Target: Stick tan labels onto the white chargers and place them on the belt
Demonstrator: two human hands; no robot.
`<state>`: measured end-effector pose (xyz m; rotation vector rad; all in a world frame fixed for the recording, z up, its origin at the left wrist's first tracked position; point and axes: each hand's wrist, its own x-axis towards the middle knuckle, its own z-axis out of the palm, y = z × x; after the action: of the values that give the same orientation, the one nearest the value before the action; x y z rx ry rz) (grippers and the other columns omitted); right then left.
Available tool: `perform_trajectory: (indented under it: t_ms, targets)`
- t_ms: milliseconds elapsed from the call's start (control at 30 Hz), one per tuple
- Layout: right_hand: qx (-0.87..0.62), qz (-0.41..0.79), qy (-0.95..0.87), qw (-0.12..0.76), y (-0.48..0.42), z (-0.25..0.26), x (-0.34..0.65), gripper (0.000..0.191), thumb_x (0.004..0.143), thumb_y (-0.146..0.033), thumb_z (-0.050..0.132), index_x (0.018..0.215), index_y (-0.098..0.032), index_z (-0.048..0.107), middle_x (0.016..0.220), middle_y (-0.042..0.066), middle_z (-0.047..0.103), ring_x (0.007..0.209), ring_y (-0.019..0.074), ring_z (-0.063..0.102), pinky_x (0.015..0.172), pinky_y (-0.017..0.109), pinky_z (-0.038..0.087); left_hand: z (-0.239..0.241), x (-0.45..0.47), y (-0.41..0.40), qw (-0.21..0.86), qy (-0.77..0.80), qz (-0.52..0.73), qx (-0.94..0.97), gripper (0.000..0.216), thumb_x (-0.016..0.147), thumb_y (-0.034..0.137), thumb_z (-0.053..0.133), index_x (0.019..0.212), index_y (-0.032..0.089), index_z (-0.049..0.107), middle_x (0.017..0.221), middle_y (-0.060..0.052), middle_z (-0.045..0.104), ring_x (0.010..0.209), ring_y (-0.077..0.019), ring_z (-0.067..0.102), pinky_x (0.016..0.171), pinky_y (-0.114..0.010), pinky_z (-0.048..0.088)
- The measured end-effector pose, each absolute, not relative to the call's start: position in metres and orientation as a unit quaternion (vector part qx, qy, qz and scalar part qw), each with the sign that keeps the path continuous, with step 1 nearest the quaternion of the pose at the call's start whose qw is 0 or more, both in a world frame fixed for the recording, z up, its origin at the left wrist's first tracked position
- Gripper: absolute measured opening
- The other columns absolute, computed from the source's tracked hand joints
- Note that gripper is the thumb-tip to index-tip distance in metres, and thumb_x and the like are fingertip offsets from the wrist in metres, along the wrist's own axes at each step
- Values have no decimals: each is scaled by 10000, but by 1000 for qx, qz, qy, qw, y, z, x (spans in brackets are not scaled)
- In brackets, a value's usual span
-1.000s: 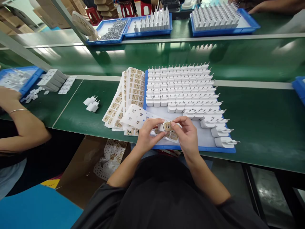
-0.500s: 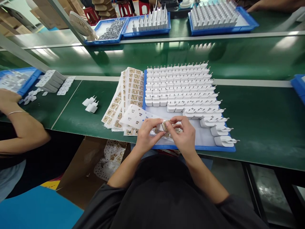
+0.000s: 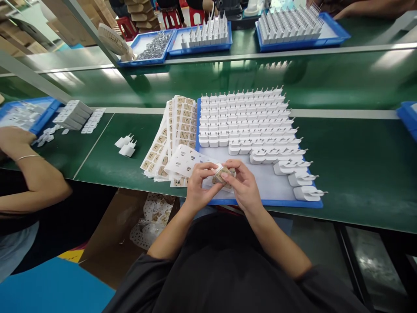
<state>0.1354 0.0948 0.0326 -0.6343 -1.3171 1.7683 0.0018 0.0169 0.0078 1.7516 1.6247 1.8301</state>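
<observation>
Between my two hands is a white plug adapter (image 3: 219,170), its tan-covered face turned up toward me. My left hand (image 3: 202,184) grips it from the left, closed with fingertips and thumb. Closed on its right side, my right hand (image 3: 245,184) presses the thumb on the tan face. Beneath my hands lies a partly peeled sticker sheet (image 3: 184,160), reaching over the near left part of a blue tray (image 3: 270,202). Rows of white plug adapters (image 3: 241,117) stand in that tray, pins up. Left of it lie stacked sheets of tan stickers (image 3: 158,150).
Two loose white adapters (image 3: 127,149) lie on the green table (image 3: 352,165). At left, a co-worker's arm (image 3: 42,178) rests near another blue tray (image 3: 45,114). Across the back stand trays of metal pins (image 3: 156,47) and white parts (image 3: 289,28). Below the edge is a cardboard box (image 3: 114,230).
The adapter has been tilted so more of its tan face shows. My right hand has shifted slightly left, its thumb now lower on that face. The view has shifted slightly.
</observation>
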Motion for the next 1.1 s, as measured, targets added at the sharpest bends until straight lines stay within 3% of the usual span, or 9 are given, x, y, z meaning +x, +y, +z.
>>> perform_trajectory:
  t_ms: [400, 533, 700, 800, 933, 1100]
  targets:
    - [-274, 687, -513, 436, 93, 38, 128, 77, 807, -286, 679, 868, -247, 705, 964, 20, 599, 889, 176, 568, 745, 289, 486, 21, 4, 18, -70, 542, 559, 624, 382, 825, 138, 791, 1079, 277, 542, 1123, -47, 671, 1031, -196, 632, 803, -353, 578]
    - [-262, 688, -542, 406, 95, 34, 132, 123, 841, -302, 640, 921, -245, 715, 1026, 41, 606, 968, 202, 596, 779, 314, 526, 14, 2, 16, -14, 530, 594, 605, 405, 813, 164, 814, 1090, 286, 544, 1140, -50, 666, 1060, -204, 647, 845, -383, 582]
    - [-217, 684, -589, 372, 97, 33, 141, 310, 824, -321, 737, 1127, -273, 693, 1157, 54, 593, 1066, 221, 611, 851, 352, 563, 7, 1, 15, 96, 526, 636, 557, 363, 857, 234, 792, 1102, 265, 525, 1167, -70, 632, 1115, -208, 659, 888, -401, 594]
    - [-215, 619, -655, 377, 103, 40, 146, 250, 877, -338, 724, 1116, -270, 691, 1118, 47, 635, 989, 203, 633, 834, 353, 549, 8, 1, 16, 105, 521, 635, 560, 357, 858, 233, 789, 1102, 259, 529, 1172, -75, 630, 1108, -205, 658, 884, -400, 600]
    - [-227, 471, -750, 406, 116, 51, 151, 105, 973, -326, 613, 976, -253, 688, 918, 29, 698, 861, 192, 643, 772, 352, 531, 9, 1, 16, 92, 521, 621, 579, 369, 839, 198, 792, 1111, 259, 549, 1175, -81, 646, 1084, -202, 652, 864, -390, 605]
    - [-192, 314, -824, 432, 121, 51, 152, 95, 967, -289, 573, 947, -255, 659, 1038, 97, 704, 955, 249, 670, 827, 429, 563, 13, 4, 14, 143, 543, 617, 551, 385, 835, 245, 805, 1131, 255, 558, 1198, -83, 639, 1131, -208, 657, 846, -352, 628]
